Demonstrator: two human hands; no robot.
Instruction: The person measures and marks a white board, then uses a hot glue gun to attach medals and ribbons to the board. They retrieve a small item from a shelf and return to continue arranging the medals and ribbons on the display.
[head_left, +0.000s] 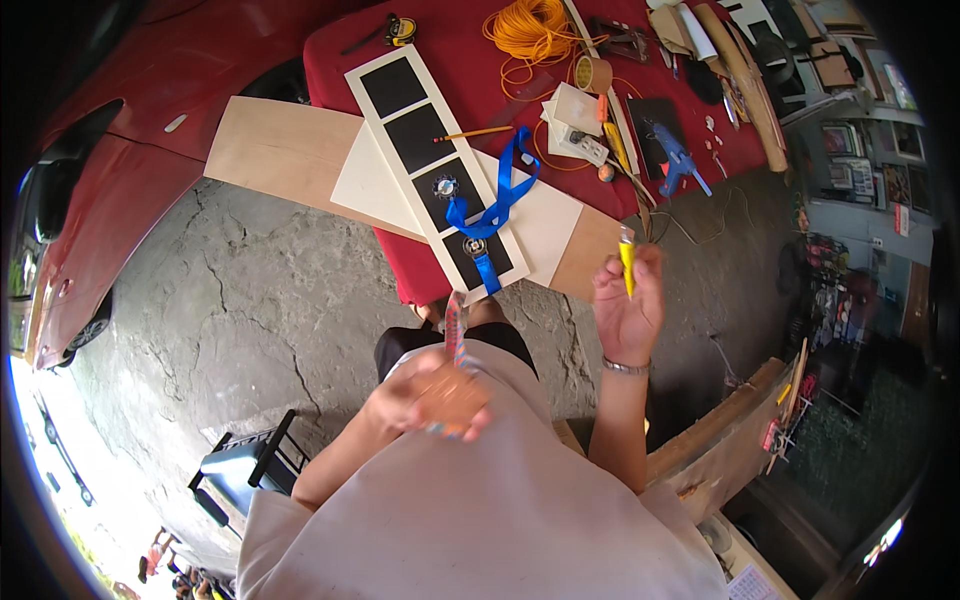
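Note:
My left hand [398, 392] is closed around a round bronze-coloured medal [450, 396], held in front of my shirt. A striped red and blue ribbon [456, 335] runs up from it toward the table. Raised at the right, my right hand [630, 315] pinches a slim yellow tube [627, 265] with a pale tip pointing up. Ahead of both hands lies a long white frame [508, 255] with several black square panels. Two silvery medals rest on its panels, and their blue ribbon [505, 195] loops past the frame's right side.
Under the frame lie white sheets and a brown board [270, 140] on a red-covered table [440, 60]. A pencil [475, 133], tape measure [400, 30], orange cord [530, 35], tape roll [593, 74] and blue glue gun [678, 158] are there. A red car [130, 130] stands left.

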